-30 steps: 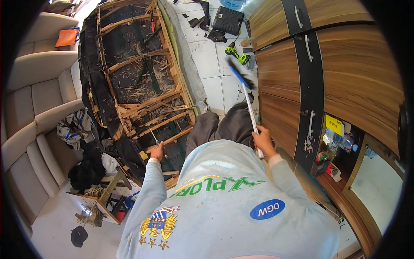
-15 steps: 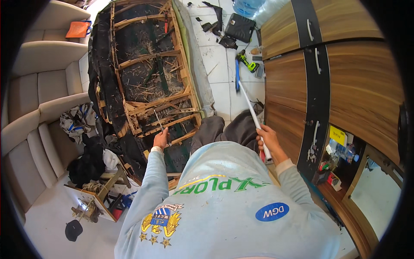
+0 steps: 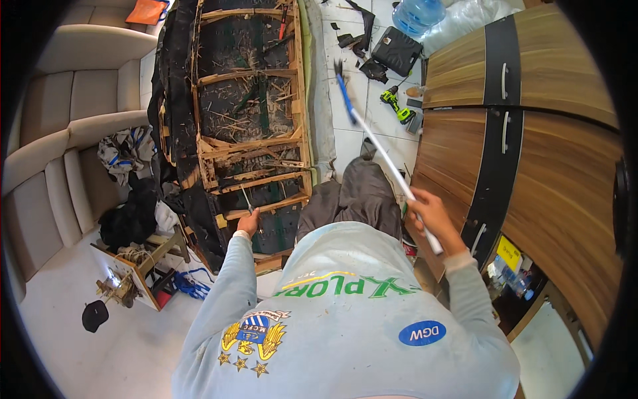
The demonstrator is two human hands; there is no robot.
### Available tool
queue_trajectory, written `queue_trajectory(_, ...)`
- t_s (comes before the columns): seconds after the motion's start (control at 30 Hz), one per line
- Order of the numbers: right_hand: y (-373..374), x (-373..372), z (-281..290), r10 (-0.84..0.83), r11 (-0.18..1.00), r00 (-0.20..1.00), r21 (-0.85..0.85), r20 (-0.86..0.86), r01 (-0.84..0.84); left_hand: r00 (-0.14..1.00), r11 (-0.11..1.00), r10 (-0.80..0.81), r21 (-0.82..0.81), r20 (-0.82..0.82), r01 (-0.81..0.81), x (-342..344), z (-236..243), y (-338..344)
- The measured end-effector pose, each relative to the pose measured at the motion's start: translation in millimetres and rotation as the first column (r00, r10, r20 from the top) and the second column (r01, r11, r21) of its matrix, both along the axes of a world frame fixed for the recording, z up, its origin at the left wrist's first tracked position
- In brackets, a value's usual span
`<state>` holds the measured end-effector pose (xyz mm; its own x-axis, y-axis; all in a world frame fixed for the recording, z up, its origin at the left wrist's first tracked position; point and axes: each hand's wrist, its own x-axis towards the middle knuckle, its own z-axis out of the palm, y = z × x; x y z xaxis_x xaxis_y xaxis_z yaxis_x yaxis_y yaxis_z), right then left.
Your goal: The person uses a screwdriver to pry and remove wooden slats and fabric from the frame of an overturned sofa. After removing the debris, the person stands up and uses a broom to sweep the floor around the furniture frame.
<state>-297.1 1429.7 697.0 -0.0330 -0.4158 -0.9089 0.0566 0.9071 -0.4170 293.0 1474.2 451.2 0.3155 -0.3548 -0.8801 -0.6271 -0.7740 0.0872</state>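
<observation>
Right hand (image 3: 430, 216), right of centre in the frame, has its fingers wrapped tight around the white handle of a long hammer (image 3: 382, 156). The handle runs diagonally from that fist up and to the left, and the blue neck and dark head end up over the tiled floor (image 3: 349, 143) in the upper middle, just right of the stripped sofa frame (image 3: 249, 126). So the head hangs clear of the wood, raised, not touching anything.

Left hand (image 3: 248, 221) is low centre-left, fingers pinched together on a thin metal rod (image 3: 246, 199), maybe a chisel or long nail, too small to say. It stands nearly upright on the frame's lower wooden rail. That spot lies down and to the left of the hammer head, and the left hand is by far the nearer one to it.
</observation>
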Motion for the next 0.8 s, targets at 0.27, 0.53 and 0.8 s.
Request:
queue_trajectory(0.27, -119, -85, -115, 0.436, 0.858, 0.87, 0.186, 0.23, -0.48, 0.995, 0.984, 0.074, -0.155, -0.065, -0.083, -119, -11, -26)
queue_trajectory(0.53, -310, -165, -203, 0.502, 0.665, 0.683, -0.268, -0.53, -0.697, 0.922, 0.883, 0.318, -0.283, -0.222, -0.373, -253, 64, -104)
queue_trajectory(0.8, -312, -189, -56, 0.566, 0.772, 0.798, -0.209, -0.206, -0.601, 0.908, 0.878, 0.415, -0.236, -0.062, -0.418, -281, 81, -51)
